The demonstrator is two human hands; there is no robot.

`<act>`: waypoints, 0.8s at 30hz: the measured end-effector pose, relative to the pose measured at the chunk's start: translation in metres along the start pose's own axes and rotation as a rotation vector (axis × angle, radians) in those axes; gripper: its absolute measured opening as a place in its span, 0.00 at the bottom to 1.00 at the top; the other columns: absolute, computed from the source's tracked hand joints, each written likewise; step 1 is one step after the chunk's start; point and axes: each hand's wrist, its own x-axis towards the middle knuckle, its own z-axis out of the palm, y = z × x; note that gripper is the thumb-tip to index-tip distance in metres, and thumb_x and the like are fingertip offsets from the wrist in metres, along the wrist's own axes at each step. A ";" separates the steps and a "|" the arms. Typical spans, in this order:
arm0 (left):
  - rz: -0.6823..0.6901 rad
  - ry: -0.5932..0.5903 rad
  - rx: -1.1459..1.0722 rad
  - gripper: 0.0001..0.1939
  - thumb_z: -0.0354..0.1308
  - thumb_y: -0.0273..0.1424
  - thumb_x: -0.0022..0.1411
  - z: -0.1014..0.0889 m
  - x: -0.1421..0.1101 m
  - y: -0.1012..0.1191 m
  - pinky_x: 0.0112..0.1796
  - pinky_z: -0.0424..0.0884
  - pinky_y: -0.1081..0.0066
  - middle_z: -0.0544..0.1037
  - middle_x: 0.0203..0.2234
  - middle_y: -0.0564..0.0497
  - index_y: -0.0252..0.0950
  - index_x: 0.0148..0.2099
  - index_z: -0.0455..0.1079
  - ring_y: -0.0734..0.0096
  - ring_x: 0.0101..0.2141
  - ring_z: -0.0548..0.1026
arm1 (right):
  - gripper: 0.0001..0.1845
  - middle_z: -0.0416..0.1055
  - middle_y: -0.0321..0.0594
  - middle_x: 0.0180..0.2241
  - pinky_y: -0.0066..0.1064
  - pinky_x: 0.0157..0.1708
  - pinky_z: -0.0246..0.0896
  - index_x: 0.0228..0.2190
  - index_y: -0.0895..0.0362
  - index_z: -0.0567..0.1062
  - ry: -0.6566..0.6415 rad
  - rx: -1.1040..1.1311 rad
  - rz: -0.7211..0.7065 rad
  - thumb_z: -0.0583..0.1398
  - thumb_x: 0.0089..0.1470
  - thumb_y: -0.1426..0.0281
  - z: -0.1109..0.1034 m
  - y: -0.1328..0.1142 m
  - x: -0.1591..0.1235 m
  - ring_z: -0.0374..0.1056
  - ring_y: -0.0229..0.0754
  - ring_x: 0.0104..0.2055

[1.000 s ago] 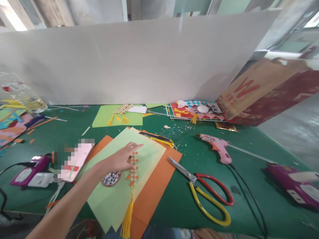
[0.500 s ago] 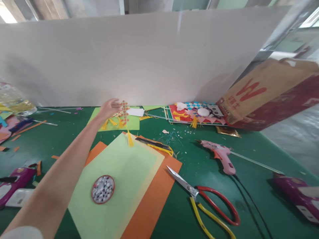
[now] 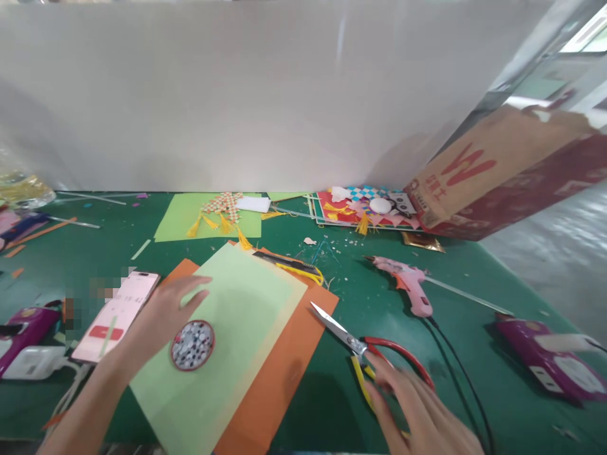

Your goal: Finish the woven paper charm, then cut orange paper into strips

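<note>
Our left hand (image 3: pixel 173 308) spreads empty fingers over the green paper (image 3: pixel 246 297); right of it, our right hand (image 3: pixel 413 404) meets the scissors (image 3: pixel 353 342), grip unclear. Sweeping leftward low could spill the paper's bead dish (image 3: pixel 214 343).

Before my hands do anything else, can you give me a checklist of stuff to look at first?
1. Left hand free: ok, fingers spread, holding nothing.
2. Right hand firmly on the metal scissors with red and yellow handles: cannot tell; it covers part of the handles, but the grip is unclear.
3. Scissors' tip clear of paper: not ok, it lies over the flat orange paper sheet.
4. Round, red-rimmed dish of small black and white pieces resting on the pale green paper sheet: ok.
5. Pink plastic glue gun away from those sheets: ok.
6. Glue gun cool: cannot tell.
</note>
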 end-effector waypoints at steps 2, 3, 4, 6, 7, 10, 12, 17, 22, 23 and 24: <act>0.027 0.044 0.040 0.23 0.46 0.47 0.62 0.008 -0.036 -0.008 0.49 0.69 0.60 0.76 0.48 0.47 0.41 0.51 0.70 0.55 0.48 0.73 | 0.13 0.76 0.43 0.30 0.32 0.28 0.68 0.40 0.59 0.72 0.015 -0.048 -0.067 0.49 0.61 0.70 0.000 -0.003 0.033 0.73 0.44 0.30; 0.039 0.080 0.075 0.25 0.48 0.49 0.60 0.013 -0.052 -0.011 0.50 0.68 0.58 0.75 0.49 0.45 0.40 0.52 0.69 0.52 0.50 0.72 | 0.14 0.76 0.44 0.30 0.33 0.30 0.68 0.38 0.59 0.72 0.000 -0.046 -0.097 0.47 0.62 0.72 0.002 -0.008 0.047 0.73 0.44 0.31; 0.045 0.103 0.115 0.29 0.51 0.50 0.58 0.018 -0.064 -0.013 0.50 0.68 0.57 0.73 0.52 0.44 0.39 0.56 0.65 0.50 0.52 0.70 | 0.16 0.75 0.44 0.30 0.33 0.31 0.69 0.37 0.59 0.73 -0.023 -0.033 -0.134 0.46 0.62 0.73 0.005 -0.014 0.058 0.73 0.44 0.32; 0.079 0.101 0.166 0.35 0.56 0.48 0.55 0.027 -0.082 -0.017 0.51 0.67 0.57 0.69 0.56 0.43 0.40 0.61 0.58 0.49 0.55 0.67 | 0.17 0.75 0.45 0.32 0.34 0.34 0.70 0.37 0.59 0.73 -0.121 0.008 -0.201 0.45 0.61 0.73 0.015 -0.030 0.072 0.73 0.45 0.35; 0.093 0.094 0.183 0.36 0.58 0.47 0.55 0.031 -0.087 -0.019 0.52 0.66 0.56 0.68 0.56 0.44 0.41 0.62 0.56 0.49 0.55 0.66 | 0.16 0.75 0.45 0.32 0.35 0.34 0.70 0.37 0.58 0.73 -0.189 0.037 -0.216 0.46 0.61 0.74 0.021 -0.039 0.077 0.72 0.45 0.35; 0.117 0.079 0.194 0.33 0.57 0.43 0.57 0.038 -0.090 -0.023 0.53 0.65 0.56 0.71 0.54 0.45 0.43 0.63 0.54 0.51 0.54 0.68 | 0.13 0.75 0.45 0.36 0.38 0.38 0.71 0.38 0.59 0.73 -0.395 0.157 -0.247 0.50 0.58 0.76 0.040 -0.067 0.081 0.71 0.46 0.40; 0.127 0.083 0.177 0.32 0.56 0.41 0.58 0.039 -0.088 -0.026 0.52 0.64 0.56 0.72 0.52 0.44 0.41 0.63 0.55 0.51 0.53 0.68 | 0.12 0.74 0.47 0.44 0.38 0.45 0.69 0.42 0.61 0.73 -0.459 0.226 -0.277 0.53 0.57 0.75 0.050 -0.082 0.080 0.69 0.47 0.47; 0.104 0.061 0.115 0.33 0.54 0.43 0.59 0.025 -0.075 -0.033 0.51 0.65 0.56 0.71 0.51 0.42 0.39 0.63 0.53 0.51 0.53 0.67 | 0.26 0.63 0.51 0.57 0.41 0.55 0.61 0.55 0.66 0.65 -0.491 0.242 -0.301 0.54 0.59 0.65 0.071 -0.098 0.070 0.58 0.50 0.60; -0.005 0.125 0.127 0.34 0.54 0.44 0.59 0.000 -0.035 -0.042 0.50 0.65 0.56 0.68 0.53 0.40 0.39 0.64 0.51 0.51 0.53 0.66 | 0.28 0.59 0.49 0.60 0.49 0.57 0.57 0.57 0.63 0.64 -0.454 0.197 -0.341 0.52 0.60 0.60 0.083 -0.090 0.049 0.55 0.50 0.61; -0.015 0.128 0.128 0.34 0.54 0.44 0.59 -0.003 -0.025 -0.043 0.50 0.65 0.57 0.69 0.53 0.40 0.38 0.64 0.51 0.52 0.53 0.66 | 0.28 0.59 0.49 0.60 0.50 0.57 0.57 0.57 0.63 0.64 -0.440 0.185 -0.347 0.51 0.60 0.60 0.083 -0.087 0.046 0.55 0.50 0.62; -0.029 0.131 0.137 0.35 0.54 0.42 0.59 -0.004 -0.016 -0.043 0.49 0.65 0.58 0.70 0.52 0.40 0.37 0.64 0.50 0.52 0.52 0.67 | 0.28 0.59 0.49 0.60 0.50 0.57 0.56 0.57 0.62 0.64 -0.427 0.173 -0.354 0.51 0.61 0.60 0.083 -0.085 0.043 0.55 0.50 0.62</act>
